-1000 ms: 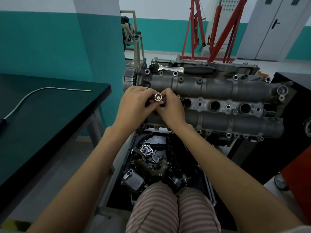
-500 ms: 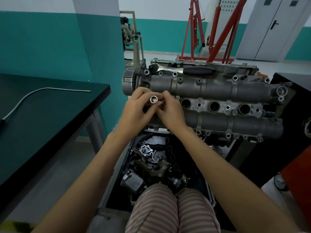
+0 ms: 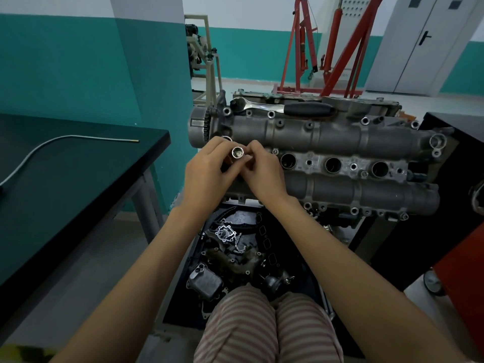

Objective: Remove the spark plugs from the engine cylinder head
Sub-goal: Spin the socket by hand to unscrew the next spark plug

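Left hand: your left hand (image 3: 207,176) curls its fingers round the socket (image 3: 237,153), open end facing you.
Right hand: your right hand (image 3: 264,174) pinches the same socket; both hands meet over the left end of the cylinder head (image 3: 327,142).
Spark plugs: cannot tell; three wells (image 3: 333,165) lie open to the right.
Ratchet (image 3: 282,108): along the head's far edge.
Open room: bench (image 3: 78,179) edge well left.

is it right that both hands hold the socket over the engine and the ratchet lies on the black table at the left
Not quite. Both the left hand and right hand do hold the socket over the engine, but the head view shows the ratchet lying on top of the engine, not on the black table.
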A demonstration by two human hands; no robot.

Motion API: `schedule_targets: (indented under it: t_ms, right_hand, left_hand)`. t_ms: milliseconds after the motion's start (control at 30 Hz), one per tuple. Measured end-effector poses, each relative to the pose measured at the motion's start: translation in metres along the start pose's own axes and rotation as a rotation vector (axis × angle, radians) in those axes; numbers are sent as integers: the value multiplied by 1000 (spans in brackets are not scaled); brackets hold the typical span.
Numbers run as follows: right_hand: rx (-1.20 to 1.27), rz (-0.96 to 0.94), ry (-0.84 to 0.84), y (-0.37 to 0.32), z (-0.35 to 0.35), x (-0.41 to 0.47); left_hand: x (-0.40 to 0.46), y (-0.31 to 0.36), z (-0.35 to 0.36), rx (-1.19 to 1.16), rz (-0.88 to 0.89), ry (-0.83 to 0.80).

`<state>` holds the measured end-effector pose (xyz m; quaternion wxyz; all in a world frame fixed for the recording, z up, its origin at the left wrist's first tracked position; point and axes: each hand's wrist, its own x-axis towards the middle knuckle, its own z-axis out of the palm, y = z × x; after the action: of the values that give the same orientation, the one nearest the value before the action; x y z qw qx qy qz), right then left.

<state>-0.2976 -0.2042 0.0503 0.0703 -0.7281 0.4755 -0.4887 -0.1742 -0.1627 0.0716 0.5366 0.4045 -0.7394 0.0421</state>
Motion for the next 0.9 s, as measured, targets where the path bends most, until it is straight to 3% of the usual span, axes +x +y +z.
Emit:
schedule_targets:
  t_ms: [267,467,700,900]
  right_hand:
    - [81,101,14,1,1,0]
    - [90,32,-9,1,-1,-1]
    - [75,57,-31,1,-2,-1]
    - [64,112,-16,0,-2,0]
  left_hand:
    - [-2,-4,3,-45,-29,33]
    - [-3,0,15,-79,-179,116]
    - [-10,-5,10,53,53,1]
    - [-3,0,16,40,-101,109]
